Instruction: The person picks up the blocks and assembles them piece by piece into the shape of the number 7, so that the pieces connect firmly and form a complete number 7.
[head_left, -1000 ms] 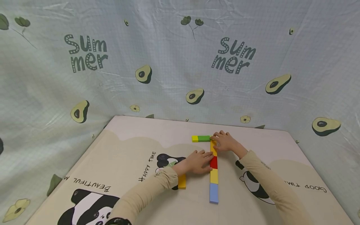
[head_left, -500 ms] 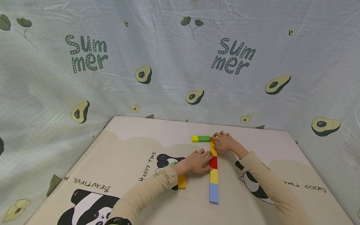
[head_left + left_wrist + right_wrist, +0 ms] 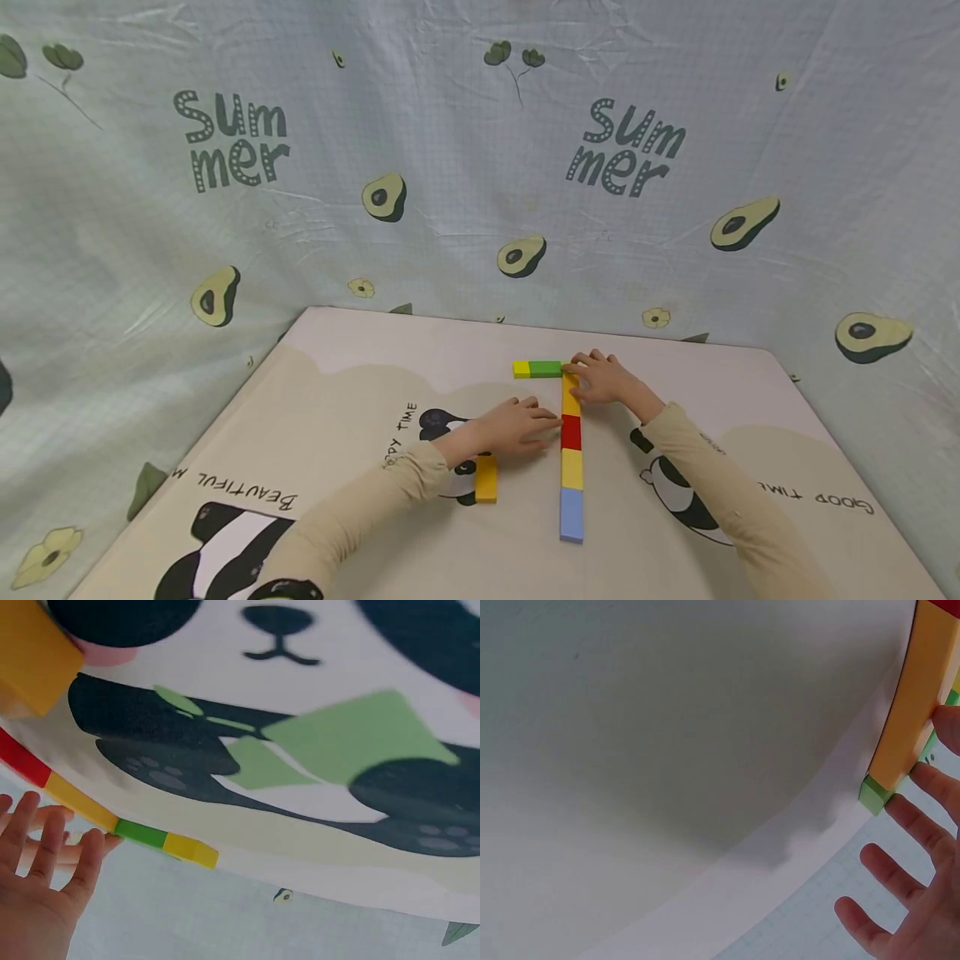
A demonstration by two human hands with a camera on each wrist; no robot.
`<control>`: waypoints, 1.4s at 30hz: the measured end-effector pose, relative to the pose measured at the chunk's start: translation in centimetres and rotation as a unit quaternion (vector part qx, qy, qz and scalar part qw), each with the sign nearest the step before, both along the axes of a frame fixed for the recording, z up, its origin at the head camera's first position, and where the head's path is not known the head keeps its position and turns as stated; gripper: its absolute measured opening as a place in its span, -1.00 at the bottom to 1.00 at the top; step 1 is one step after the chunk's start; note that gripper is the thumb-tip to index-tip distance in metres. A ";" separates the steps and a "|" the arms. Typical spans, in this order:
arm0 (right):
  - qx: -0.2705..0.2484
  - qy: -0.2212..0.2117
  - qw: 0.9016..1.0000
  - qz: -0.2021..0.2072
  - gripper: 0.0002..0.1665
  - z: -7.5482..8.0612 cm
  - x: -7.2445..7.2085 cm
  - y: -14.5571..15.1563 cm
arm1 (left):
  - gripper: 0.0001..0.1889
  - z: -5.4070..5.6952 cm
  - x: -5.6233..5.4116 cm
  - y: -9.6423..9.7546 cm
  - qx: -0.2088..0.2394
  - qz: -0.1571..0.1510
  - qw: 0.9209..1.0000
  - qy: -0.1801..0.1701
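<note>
A row of flat blocks runs away from me in the head view: a blue block (image 3: 572, 515), a pale yellow block (image 3: 572, 469), a red block (image 3: 571, 432) and an orange block (image 3: 571, 393). At its far end a green block (image 3: 545, 369) and a small yellow block (image 3: 521, 369) lie crosswise to the left. My right hand (image 3: 604, 380) touches the far end of the orange block with spread fingertips, one right at the green block's end in the right wrist view. My left hand (image 3: 510, 429) hovers left of the red block, fingers extended, holding nothing.
A separate orange block (image 3: 486, 479) lies below my left hand, on the panda print. The table (image 3: 420, 550) has a printed cover, and its far edge meets a hanging cloth (image 3: 450, 150) with avocado prints.
My left hand has drawn back left from the red block, uncovering more of the separate orange block. My right hand and the row of blocks have stayed in place.
</note>
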State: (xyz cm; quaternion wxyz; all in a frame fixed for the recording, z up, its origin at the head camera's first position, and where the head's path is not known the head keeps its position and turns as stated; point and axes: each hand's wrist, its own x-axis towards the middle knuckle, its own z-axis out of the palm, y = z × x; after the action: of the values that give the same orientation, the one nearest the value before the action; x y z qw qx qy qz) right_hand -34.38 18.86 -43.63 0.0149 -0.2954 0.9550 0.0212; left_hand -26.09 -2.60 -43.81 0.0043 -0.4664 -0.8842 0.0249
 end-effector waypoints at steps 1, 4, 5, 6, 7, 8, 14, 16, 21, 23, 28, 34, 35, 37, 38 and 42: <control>0.000 -0.001 1.000 0.000 -0.46 0.0 0.0 0.0 | -0.54 0.2 0.2 -0.3 0.004 -0.005 1.000 0.000; 0.001 -0.004 1.000 -0.001 -0.46 0.0 0.0 0.0 | -0.59 1.0 0.8 -1.3 0.012 -0.023 1.000 0.004; 0.001 -0.006 1.000 -0.003 -0.45 0.0 0.0 0.1 | -0.61 1.2 1.0 -1.7 0.014 -0.031 0.999 0.007; 0.002 -0.006 1.000 -0.003 -0.45 -0.1 0.0 0.1 | -0.62 1.3 1.3 -2.0 0.017 -0.039 0.999 0.011; 0.002 -0.006 1.000 -0.003 -0.45 -0.1 -0.1 0.1 | -0.64 1.5 1.5 -2.4 0.018 -0.048 0.999 0.015; 0.003 -0.005 1.000 -0.002 -0.45 -0.1 -0.1 0.1 | -0.65 1.6 1.7 -2.8 0.020 -0.055 0.998 0.015; 0.006 -0.006 1.000 -0.005 -0.46 -0.2 -0.1 0.1 | -0.68 1.8 2.8 -4.8 0.031 -0.070 0.997 0.010; 0.005 -0.007 1.000 -0.005 -0.46 -0.3 -0.1 0.1 | -0.68 2.0 3.1 -5.3 0.030 -0.072 0.997 0.017; 0.006 -0.010 1.000 -0.003 -0.45 -0.2 0.1 0.1 | -0.69 2.1 4.1 -6.6 0.020 -0.089 0.995 0.044; 0.007 -0.009 1.000 -0.003 -0.45 -0.1 0.2 0.1 | -0.69 1.9 4.3 -7.0 0.018 -0.099 0.993 0.059; 0.012 -0.011 1.000 -0.005 -0.44 -0.1 0.1 0.1 | -0.69 1.7 4.9 -8.0 0.024 -0.124 0.988 0.093; 0.014 -0.018 1.000 -0.010 -0.44 0.1 0.2 0.0 | -0.63 1.4 5.7 -9.1 0.007 -0.119 0.988 0.101; 0.013 -0.019 1.000 -0.010 -0.44 0.1 0.2 -0.1 | -0.62 1.3 5.8 -9.3 0.005 -0.120 0.988 0.101; 0.013 -0.020 1.000 -0.010 -0.44 0.2 0.3 -0.1 | -0.60 1.1 5.9 -9.6 -0.005 -0.126 0.986 0.108; 0.013 -0.020 1.000 -0.009 -0.44 0.2 0.3 -0.1 | -0.59 1.0 6.0 -9.8 -0.010 -0.129 0.986 0.110; 0.014 -0.023 1.000 -0.012 -0.44 0.3 0.3 -0.1 | -0.55 0.6 6.0 -10.2 -0.021 -0.135 0.983 0.120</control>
State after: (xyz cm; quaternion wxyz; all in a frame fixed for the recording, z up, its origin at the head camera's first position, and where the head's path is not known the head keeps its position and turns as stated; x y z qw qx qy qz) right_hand -34.11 18.76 -43.33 0.0416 -0.2842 0.9575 0.0279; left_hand -20.04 -12.81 -43.23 0.1041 -0.5752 -0.8053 0.0986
